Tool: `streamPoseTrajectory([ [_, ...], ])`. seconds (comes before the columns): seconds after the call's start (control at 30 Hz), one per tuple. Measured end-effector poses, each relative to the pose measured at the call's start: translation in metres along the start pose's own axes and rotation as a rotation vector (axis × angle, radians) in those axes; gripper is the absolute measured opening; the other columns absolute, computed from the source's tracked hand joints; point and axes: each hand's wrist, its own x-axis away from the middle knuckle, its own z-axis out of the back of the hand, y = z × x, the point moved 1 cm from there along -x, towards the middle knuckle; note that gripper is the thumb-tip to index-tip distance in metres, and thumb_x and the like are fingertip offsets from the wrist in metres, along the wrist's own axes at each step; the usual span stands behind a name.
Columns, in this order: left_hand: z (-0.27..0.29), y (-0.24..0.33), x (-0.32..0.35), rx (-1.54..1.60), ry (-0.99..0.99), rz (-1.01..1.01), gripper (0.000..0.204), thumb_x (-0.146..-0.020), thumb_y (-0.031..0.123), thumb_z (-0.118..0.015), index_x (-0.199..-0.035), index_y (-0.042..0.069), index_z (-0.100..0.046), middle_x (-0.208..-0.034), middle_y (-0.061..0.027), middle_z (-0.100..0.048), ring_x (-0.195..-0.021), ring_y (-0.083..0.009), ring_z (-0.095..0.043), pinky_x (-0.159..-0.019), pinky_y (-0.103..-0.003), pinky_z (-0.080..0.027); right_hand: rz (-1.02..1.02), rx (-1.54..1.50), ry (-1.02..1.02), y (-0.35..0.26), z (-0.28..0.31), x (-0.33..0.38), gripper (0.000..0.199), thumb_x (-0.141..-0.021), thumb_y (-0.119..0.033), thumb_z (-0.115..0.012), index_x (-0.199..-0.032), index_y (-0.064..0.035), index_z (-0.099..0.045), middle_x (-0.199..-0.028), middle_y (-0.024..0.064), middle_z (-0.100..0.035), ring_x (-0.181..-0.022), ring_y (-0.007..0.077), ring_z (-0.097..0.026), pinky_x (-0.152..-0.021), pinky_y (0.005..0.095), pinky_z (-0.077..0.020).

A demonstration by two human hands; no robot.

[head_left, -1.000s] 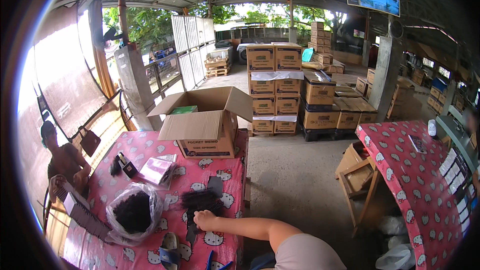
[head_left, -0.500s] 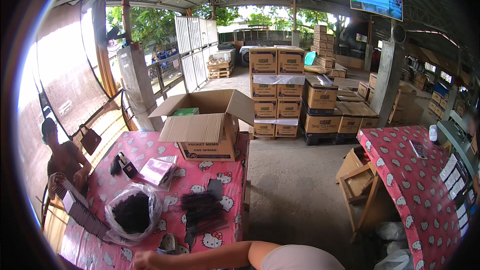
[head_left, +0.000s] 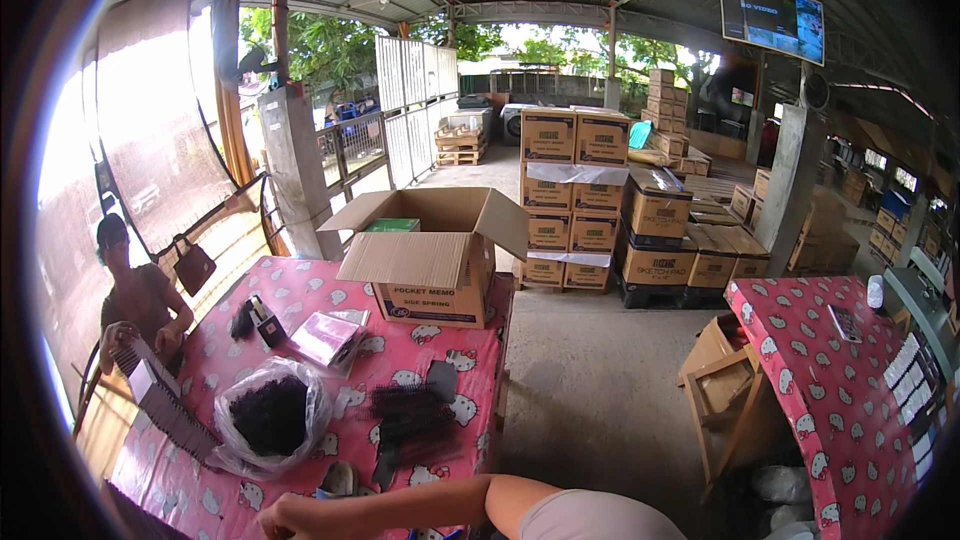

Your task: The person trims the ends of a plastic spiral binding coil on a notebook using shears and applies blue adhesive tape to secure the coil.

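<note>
My right hand (head_left: 288,518) reaches left across the near edge of a table with a pink patterned cloth (head_left: 215,360). Its fingers are curled, and what it holds, if anything, is hidden. A small pale object (head_left: 338,480) lies just beyond it. Further back are a pile of black comb-like pieces (head_left: 410,420) and a clear plastic bag of dark items (head_left: 268,418). An open cardboard box (head_left: 435,260) stands at the table's far end, with a pink packet (head_left: 325,338) in front of it. My left hand is out of view.
Another person (head_left: 135,300) sits at the table's left side holding a long row of black combs (head_left: 165,410). Stacked cartons (head_left: 590,200) stand behind. To the right are a second pink-clothed table (head_left: 830,380) and a tilted wooden frame (head_left: 725,390) on the concrete floor.
My right hand has swung from the black comb pile toward the near left edge of the table. Over the last half second it has barely moved.
</note>
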Motion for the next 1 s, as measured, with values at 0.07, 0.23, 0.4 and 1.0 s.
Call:
streamPoseTrajectory([
  [0.07, 0.000, 0.000, -0.002, -0.006, 0.010, -0.040, 0.026, -0.081, 0.030, -0.072, -0.083, 0.005, -0.075, -0.080, -0.0110, -0.071, -0.071, -0.0293, -0.061, -0.072, -0.042, -0.048, 0.014, -0.020, -0.008, 0.006, 0.016, -0.008, 0.016, -0.066, -0.002, -0.071, -0.077, 0.0021, -0.061, -0.070, 0.0145, -0.063, -0.066, 0.0237, -0.062, -0.058, 0.0360, -0.0462],
  [0.23, -0.003, -0.003, -0.005, -0.056, 0.012, -0.120, 0.026, -0.082, 0.030, -0.072, -0.084, 0.004, -0.075, -0.080, -0.0115, -0.071, -0.070, -0.0297, -0.062, -0.072, -0.042, -0.048, 0.143, 0.121, -0.094, 0.017, -0.001, -0.011, 0.009, -0.066, -0.004, -0.071, -0.068, 0.0020, -0.065, -0.065, 0.0167, -0.063, -0.058, 0.0276, -0.060, -0.056, 0.0371, -0.0468],
  [0.4, -0.004, -0.004, -0.002, -0.070, 0.017, -0.108, 0.027, -0.082, 0.031, -0.072, -0.085, 0.004, -0.075, -0.081, -0.0118, -0.071, -0.071, -0.0290, -0.063, -0.074, -0.042, -0.048, 0.223, 0.187, -0.200, -0.002, 0.010, -0.007, 0.010, -0.064, -0.006, -0.068, -0.070, 0.0020, -0.066, -0.070, 0.0167, -0.064, -0.066, 0.0326, -0.063, -0.059, 0.0400, -0.0478],
  [1.0, -0.015, -0.021, -0.003, 0.041, -0.019, 0.132, 0.017, -0.069, 0.008, -0.077, -0.085, 0.008, -0.071, -0.083, -0.0063, -0.069, -0.079, -0.0236, -0.062, -0.079, -0.036, -0.045, 0.164, 0.521, -0.144, -0.028, 0.022, 0.005, 0.026, -0.082, -0.023, -0.069, -0.096, -0.0070, -0.056, -0.093, 0.0115, -0.056, -0.084, 0.0335, -0.060, -0.061, 0.0430, -0.0489],
])
